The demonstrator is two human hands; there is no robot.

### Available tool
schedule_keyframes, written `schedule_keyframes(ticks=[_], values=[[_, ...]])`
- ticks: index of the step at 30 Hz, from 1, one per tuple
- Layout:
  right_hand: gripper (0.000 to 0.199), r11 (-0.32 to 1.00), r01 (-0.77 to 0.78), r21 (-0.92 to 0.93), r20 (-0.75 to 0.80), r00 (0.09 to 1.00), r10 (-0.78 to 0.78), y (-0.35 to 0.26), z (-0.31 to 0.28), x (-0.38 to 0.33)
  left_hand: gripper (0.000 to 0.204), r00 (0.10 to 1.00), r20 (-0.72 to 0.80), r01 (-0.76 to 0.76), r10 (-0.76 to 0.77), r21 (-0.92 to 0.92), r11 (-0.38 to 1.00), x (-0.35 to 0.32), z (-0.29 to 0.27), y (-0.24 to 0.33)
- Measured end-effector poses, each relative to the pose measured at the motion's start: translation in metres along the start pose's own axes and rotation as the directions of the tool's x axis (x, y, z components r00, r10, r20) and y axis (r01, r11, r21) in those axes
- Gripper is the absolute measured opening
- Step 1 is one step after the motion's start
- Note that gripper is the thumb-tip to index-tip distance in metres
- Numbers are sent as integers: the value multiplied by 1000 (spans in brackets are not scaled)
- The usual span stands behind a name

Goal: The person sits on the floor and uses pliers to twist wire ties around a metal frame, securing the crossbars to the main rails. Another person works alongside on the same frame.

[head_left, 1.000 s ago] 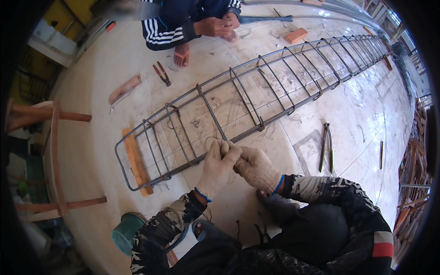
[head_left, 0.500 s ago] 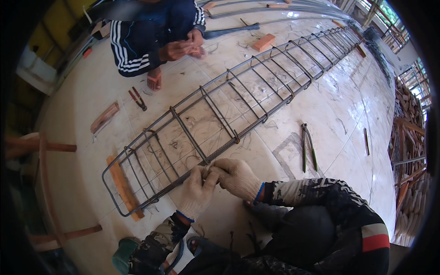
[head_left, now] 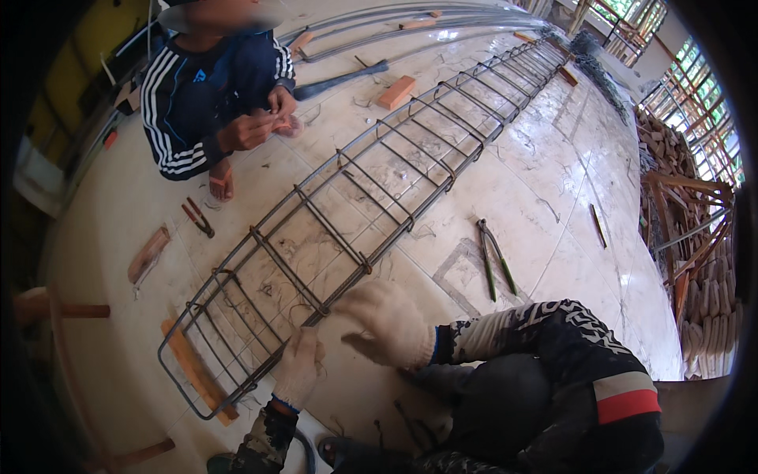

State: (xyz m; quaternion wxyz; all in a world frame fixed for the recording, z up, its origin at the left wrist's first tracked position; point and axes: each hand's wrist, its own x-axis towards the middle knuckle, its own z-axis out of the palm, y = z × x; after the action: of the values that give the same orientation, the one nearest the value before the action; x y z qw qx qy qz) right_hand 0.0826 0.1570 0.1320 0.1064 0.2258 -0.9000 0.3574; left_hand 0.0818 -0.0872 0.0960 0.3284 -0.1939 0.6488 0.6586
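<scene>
A long cage of steel reinforcing bars [head_left: 316,216] with several stirrups lies diagonally across the floor. Beside its near rail, my left hand [head_left: 298,368], in a cream knitted glove, has its fingers pressed together; what they hold, if anything, is hidden. My right hand [head_left: 395,325], gloved alike, is just right of it, close to the joint of a stirrup and that rail. Motion smears its fingers, so its grip is unclear. On the tiles to the right lie end-cutting pincers [head_left: 494,261] with green handles.
Across the cage squats another person [head_left: 213,103], both hands together. Red-handled pincers [head_left: 197,218] and a wood piece [head_left: 148,254] lie near them. A wooden batten [head_left: 197,367] supports the cage's near end. A brick [head_left: 396,92] and long loose bars [head_left: 371,39] lie farther off.
My hands, together at the near rail before, have come apart; the right one is moving. The view has shifted, so the cage sits lower and farther left. The pincers still lie on the floor.
</scene>
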Motion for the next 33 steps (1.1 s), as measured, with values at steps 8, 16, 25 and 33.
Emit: schedule_keyframes(ticks=[8, 16, 25, 33], values=[[26, 917, 398, -38, 693, 671, -263, 26, 19, 17, 29, 942, 329, -183, 65, 342, 922, -9, 17, -27], [18, 959, 265, 103, 805, 544, -237, 38, 21, -10, 34, 946, 295, -293, 133, 605, 741, -32, 27, -39], [18, 982, 108, 152, 667, 722, -183, 50, 16, -27, 37, 870, 400, 78, -288, 465, 882, -37, 2, -69], [15, 953, 197, 232, 602, 740, -299, 48, 17, -24, 44, 772, 525, 297, -359, 201, 933, -40, -1, -73]])
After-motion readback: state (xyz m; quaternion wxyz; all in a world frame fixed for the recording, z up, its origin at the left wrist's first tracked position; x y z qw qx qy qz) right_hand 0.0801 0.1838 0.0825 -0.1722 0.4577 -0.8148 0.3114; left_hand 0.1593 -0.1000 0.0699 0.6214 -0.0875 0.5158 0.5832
